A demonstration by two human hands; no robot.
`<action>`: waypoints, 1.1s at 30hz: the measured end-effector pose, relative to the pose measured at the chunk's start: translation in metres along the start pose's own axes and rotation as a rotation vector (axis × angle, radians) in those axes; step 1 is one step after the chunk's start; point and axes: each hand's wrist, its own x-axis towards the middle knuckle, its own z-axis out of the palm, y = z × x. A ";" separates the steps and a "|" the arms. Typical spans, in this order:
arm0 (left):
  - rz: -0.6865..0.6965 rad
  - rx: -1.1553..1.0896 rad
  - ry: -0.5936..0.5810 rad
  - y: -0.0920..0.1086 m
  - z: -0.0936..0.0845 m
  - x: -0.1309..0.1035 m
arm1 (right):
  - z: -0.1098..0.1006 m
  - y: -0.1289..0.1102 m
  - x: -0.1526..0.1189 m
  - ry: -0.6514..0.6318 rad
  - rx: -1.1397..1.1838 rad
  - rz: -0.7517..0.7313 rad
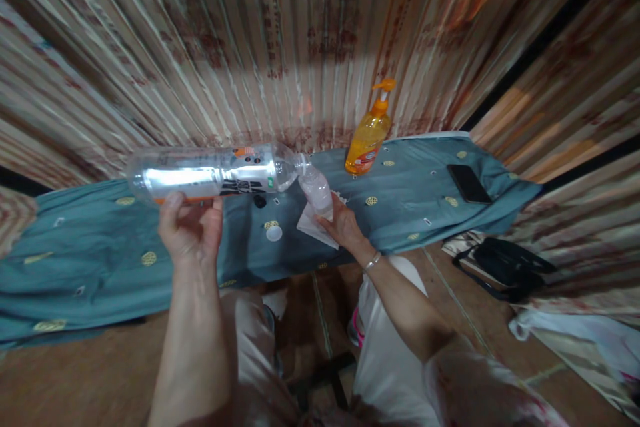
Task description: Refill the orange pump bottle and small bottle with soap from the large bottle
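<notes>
"While both hands are occupied, what does each one hold?"

"The left hand (193, 230) supports the large bottle (200, 173) from below, thumb and fingers spread along its near side. The right hand (345, 223) is closed about the lower end of the small bottle (316, 190)."

"State the alignment."

"The large bottle lies nearly level above the cloth (115, 230), its long axis running left to right, base left and neck right. The small bottle slants, its mouth up and to the left, its base at the right hand. The two mouths meet in this view; whether the rims actually touch cannot be told."

"Which hand is nearer that junction?"

"The right. The junction lies up and left of it; from the left hand, it lies up and well to the right."

"Adjacent items?"

"A white sheet (311, 227) beneath the small bottle, and a white cap (274, 233) and a black cap (259, 201) below the large bottle's neck. The pump bottle (369, 140) stands beyond the right hand; the phone (469, 183) lies farther right."
</notes>
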 end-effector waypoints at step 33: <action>0.009 -0.008 0.016 0.000 0.004 -0.002 | -0.002 0.000 0.000 -0.002 0.027 0.001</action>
